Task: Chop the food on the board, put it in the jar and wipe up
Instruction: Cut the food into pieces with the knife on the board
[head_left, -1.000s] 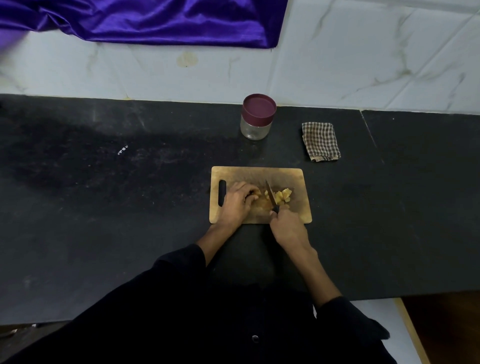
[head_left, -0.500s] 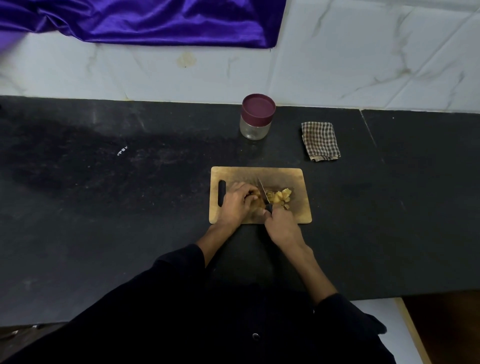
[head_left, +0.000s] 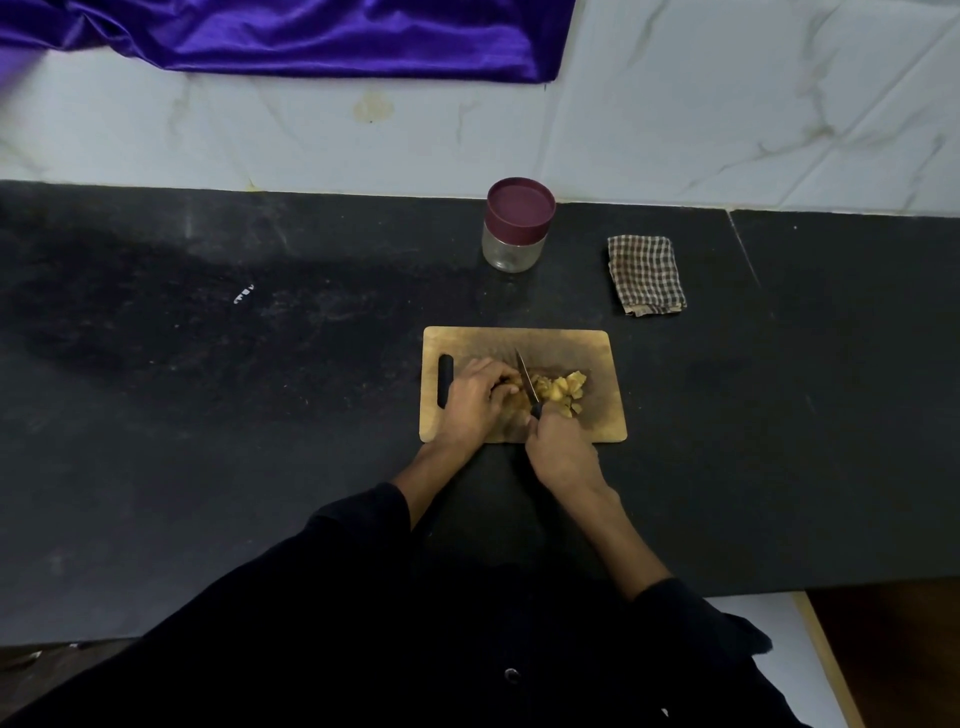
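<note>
Nearest, two hands work on one wooden cutting board (head_left: 566, 343): the right hand (head_left: 561, 452) grips one knife (head_left: 527, 382), the left hand (head_left: 475, 397) curls over uncut food beside one heap of yellow food chunks (head_left: 563, 389). Farther back stand one lidded glass jar (head_left: 517, 226) and one folded checked cloth (head_left: 647, 275).

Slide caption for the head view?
Right hand slices food with knife on board; left hand steadies it.

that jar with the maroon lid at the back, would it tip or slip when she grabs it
The jar looks squat and wide for its height, so it probably will not tip easily. It appears empty and clear, likely glass, so probably light but breakable if dropped. The smooth wall may be slippery for a hand damp from the chopped food; gripping around the lid seems safer.
</note>
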